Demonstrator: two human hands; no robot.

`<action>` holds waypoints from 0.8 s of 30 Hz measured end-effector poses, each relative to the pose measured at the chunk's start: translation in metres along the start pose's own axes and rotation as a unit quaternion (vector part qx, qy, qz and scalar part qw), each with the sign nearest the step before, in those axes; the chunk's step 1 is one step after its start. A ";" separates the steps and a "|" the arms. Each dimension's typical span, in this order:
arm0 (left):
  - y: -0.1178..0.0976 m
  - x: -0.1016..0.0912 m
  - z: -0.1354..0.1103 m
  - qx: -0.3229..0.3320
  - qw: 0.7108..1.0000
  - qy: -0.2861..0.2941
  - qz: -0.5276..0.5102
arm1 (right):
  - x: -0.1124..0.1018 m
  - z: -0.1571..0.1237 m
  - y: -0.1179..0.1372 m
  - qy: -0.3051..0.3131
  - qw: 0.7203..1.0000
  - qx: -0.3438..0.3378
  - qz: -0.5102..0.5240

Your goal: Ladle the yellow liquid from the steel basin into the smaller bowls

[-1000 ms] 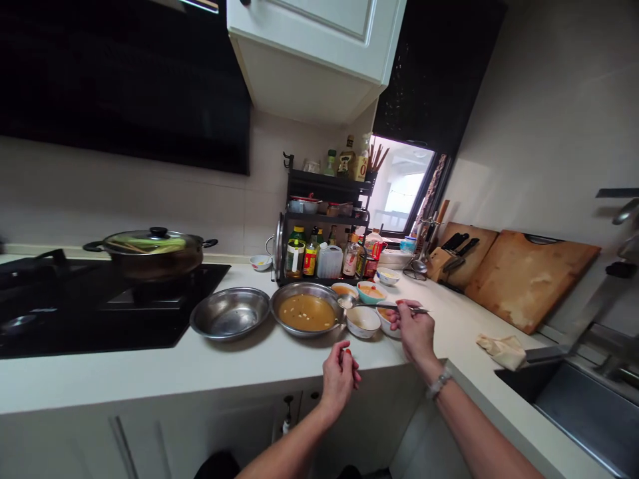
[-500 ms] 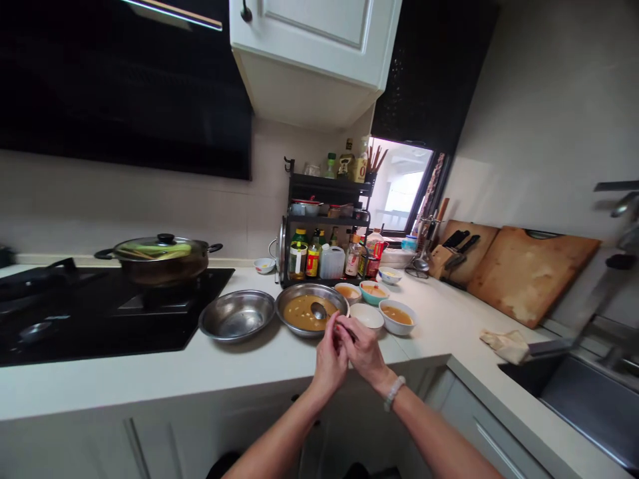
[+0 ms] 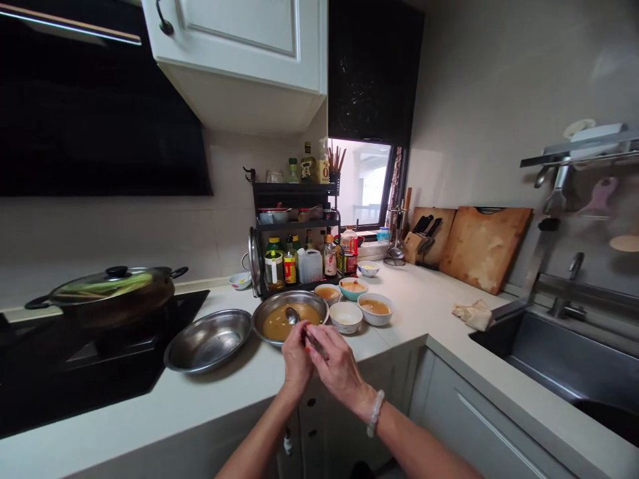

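Over the steel basin [image 3: 259,330] of brown liquid with pale bits, both my hands meet at the handle of a metal spoon [image 3: 292,315]. Its rounded bowl shows above the liquid. The closed fingers of my right hand [image 3: 338,364] are on the handle, and a pale bead bracelet circles that wrist. Against it, my left hand [image 3: 296,359] is closed at the same handle, its fingertips partly hidden. Just right of the basin stands a white bowl [image 3: 346,318] with a pale inside. Bowls of orange-brown liquid, one white [image 3: 376,319] and one turquoise [image 3: 353,297], are close by.
A shallow steel basin [image 3: 208,342] sits left of the hands, beside the black stove [image 3: 120,379] with its lidded pot [image 3: 120,303]. Behind is a black rack [image 3: 297,225] of bottles. Cutting boards [image 3: 486,249] lean rightward; a cloth [image 3: 473,315] lies by the sink [image 3: 549,362].
The view has turned to the right, bringing more of the sink and wall shelf into sight. Both hands stay together on the spoon at the basin's near edge.
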State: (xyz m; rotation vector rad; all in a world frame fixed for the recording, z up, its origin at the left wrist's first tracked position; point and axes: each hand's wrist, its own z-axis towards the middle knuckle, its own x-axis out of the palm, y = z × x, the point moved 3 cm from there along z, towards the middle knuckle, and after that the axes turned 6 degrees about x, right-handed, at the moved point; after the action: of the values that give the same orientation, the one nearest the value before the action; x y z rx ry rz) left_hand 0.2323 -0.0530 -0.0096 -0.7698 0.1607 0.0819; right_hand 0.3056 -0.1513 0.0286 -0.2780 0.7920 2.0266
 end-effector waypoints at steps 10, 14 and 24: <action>0.007 -0.042 0.044 -0.068 0.992 0.097 0.030 | -0.139 -0.016 -0.192 -0.155 0.938 0.236 -0.198; -0.002 -0.050 0.059 -0.042 0.981 0.118 0.150 | -0.174 -0.043 -0.266 -0.092 0.893 0.331 -0.293; -0.013 -0.047 0.076 0.090 0.921 0.157 0.344 | -0.178 -0.054 -0.308 0.016 0.880 0.372 -0.296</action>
State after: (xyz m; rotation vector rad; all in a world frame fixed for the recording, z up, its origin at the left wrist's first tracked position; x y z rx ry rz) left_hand 0.1962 -0.0094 0.0612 -0.5072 0.7348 0.6043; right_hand 0.6521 -0.1901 -0.0586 -0.0837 1.2612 1.0465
